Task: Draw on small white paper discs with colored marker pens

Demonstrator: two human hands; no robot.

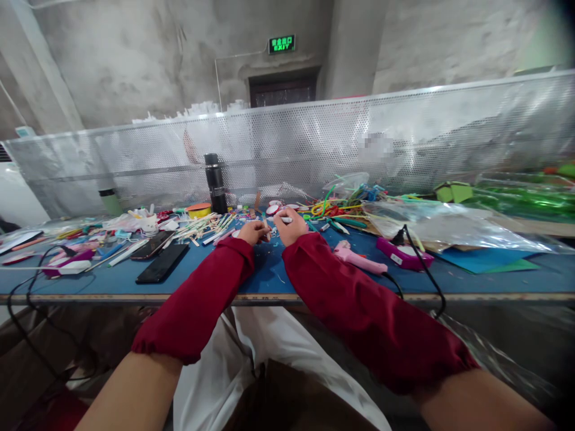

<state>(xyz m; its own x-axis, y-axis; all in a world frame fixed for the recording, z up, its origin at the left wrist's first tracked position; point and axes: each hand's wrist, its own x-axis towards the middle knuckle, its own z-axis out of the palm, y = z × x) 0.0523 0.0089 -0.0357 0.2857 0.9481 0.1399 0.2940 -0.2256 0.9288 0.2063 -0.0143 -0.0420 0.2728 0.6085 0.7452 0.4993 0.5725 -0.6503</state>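
Both my arms, in dark red sleeve covers, reach forward over a blue work table point(278, 278). My left hand point(252, 231) is curled shut, pinching a small thin piece that I cannot name. My right hand point(290, 226) is closed round a small white stick-like piece, close beside the left hand. The two hands almost touch over the table's middle. Straws and paper sticks point(204, 227) lie scattered just left of the hands.
A black phone point(162, 263) and a second phone point(150, 245) lie at the left. A pink glue gun point(357, 258) and a purple one point(402, 252) with black cords lie at the right. A black bottle point(215, 182) stands behind, before a perforated metal screen point(404, 137). Plastic bags point(444, 224) cover the right.
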